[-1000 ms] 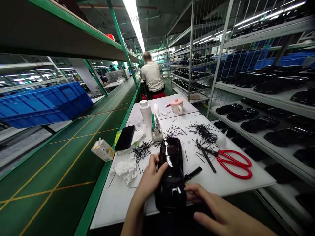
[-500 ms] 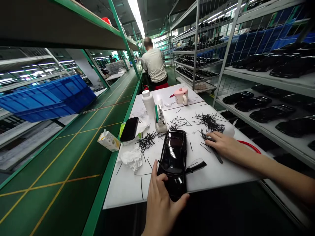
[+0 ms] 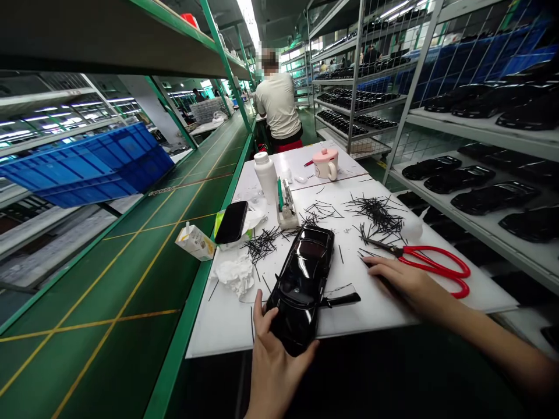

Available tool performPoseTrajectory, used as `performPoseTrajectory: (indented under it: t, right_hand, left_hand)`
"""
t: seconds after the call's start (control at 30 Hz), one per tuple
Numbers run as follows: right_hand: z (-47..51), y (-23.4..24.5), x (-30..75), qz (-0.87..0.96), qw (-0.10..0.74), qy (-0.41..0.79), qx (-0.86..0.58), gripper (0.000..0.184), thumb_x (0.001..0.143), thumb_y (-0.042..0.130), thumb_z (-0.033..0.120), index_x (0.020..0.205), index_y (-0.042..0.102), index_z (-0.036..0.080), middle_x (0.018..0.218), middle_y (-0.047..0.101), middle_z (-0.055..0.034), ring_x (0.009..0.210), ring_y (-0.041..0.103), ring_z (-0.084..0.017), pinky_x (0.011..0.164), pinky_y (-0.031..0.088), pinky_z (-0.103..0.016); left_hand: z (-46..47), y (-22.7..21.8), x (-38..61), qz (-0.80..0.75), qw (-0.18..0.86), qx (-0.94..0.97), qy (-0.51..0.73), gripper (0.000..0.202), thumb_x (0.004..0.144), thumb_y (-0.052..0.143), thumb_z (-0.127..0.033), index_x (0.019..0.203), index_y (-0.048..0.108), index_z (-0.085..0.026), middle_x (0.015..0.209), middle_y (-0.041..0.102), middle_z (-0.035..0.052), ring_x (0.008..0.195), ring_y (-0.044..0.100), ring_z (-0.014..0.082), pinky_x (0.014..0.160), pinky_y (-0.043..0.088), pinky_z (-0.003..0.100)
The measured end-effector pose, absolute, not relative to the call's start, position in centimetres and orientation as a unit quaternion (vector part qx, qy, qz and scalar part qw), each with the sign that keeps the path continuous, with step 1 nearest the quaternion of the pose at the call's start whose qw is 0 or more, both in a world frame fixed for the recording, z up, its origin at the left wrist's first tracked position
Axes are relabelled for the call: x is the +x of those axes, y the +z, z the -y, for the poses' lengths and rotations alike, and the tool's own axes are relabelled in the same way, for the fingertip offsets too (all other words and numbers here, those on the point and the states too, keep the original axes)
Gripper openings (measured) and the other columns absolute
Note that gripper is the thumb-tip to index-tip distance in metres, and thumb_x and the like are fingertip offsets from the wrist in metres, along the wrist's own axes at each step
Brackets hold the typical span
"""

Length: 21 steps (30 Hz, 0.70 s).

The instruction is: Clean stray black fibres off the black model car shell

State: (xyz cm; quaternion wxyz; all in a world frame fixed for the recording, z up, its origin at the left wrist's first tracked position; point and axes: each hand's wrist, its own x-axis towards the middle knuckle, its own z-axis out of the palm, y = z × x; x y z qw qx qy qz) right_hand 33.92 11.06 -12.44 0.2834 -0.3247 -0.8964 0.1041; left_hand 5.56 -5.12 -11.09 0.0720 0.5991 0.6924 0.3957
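Note:
A glossy black toy car body lies on the white worktable, one door hanging open to its right. My left hand cups its near end from below, fingers wrapped round the bodywork. My right hand rests on the table to the right of the car, fingers closed over a thin black stick that is mostly hidden. Red-handled scissors lie just beyond that hand. Piles of thin black sticks are scattered behind the car.
A black phone, crumpled tissue, small carton, white bottle and pink mug stand around. A green conveyor runs left. Racks of black car bodies line the right. A person stands ahead.
My right hand left the car, reached to the stick piles, then drew back nearer me, uncovering the scissors. The car's front has swung slightly right in my left hand.

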Motion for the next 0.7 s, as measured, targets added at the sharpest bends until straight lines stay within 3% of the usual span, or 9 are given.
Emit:
performPoseTrajectory:
  t: [0.07, 0.23, 0.4, 0.7]
  right_hand:
    - [-10.1, -12.0, 33.7, 0.885, 0.293, 0.152, -0.327, 0.021, 0.098, 0.044, 0.022, 0.103, 0.065, 0.021, 0.127, 0.067, -0.0121, 0.108, 0.069, -0.026, 0.086, 0.06, -0.039]
    - [-9.2, -8.4, 33.0, 0.796, 0.388, 0.288, -0.366, 0.02, 0.094, 0.059, 0.028, 0.113, 0.063, 0.023, 0.118, 0.072, -0.0066, 0.106, 0.07, -0.023, 0.095, 0.058, -0.036]
    - [-9.6, -5.9, 30.3, 0.736, 0.466, 0.351, -0.343, 0.011, 0.088, 0.07, 0.032, 0.095, 0.071, 0.024, 0.101, 0.075, -0.0046, 0.101, 0.07, -0.023, 0.087, 0.06, -0.033]
    - [-11.3, -5.5, 28.0, 0.816, 0.41, 0.311, -0.263, 0.013, 0.094, 0.061, 0.029, 0.101, 0.07, 0.023, 0.101, 0.075, -0.0042, 0.096, 0.071, -0.022, 0.087, 0.06, -0.035]
  left_hand:
    - [5.0, -10.6, 5.3, -0.674, 0.076, 0.603, 0.421, 0.067, 0.079, 0.076, -0.025, 0.128, 0.031, -0.027, 0.161, 0.016, 0.022, 0.145, 0.032, 0.0355, 0.105, 0.042, 0.063]
    - [4.0, -8.4, 4.7, -0.626, 0.055, 0.596, 0.499, 0.085, 0.07, 0.083, -0.022, 0.132, 0.025, -0.029, 0.159, 0.021, 0.0214, 0.147, 0.03, 0.034, 0.112, 0.034, 0.063]
    - [2.7, -6.8, 5.1, -0.603, 0.031, 0.588, 0.538, 0.087, 0.067, 0.083, -0.019, 0.132, 0.026, -0.029, 0.155, 0.028, 0.0184, 0.147, 0.03, 0.0334, 0.114, 0.035, 0.058]
    - [2.4, -6.8, 5.1, -0.593, 0.026, 0.598, 0.538, 0.088, 0.067, 0.083, -0.022, 0.133, 0.026, -0.029, 0.154, 0.032, 0.0174, 0.144, 0.035, 0.0336, 0.116, 0.028, 0.062]
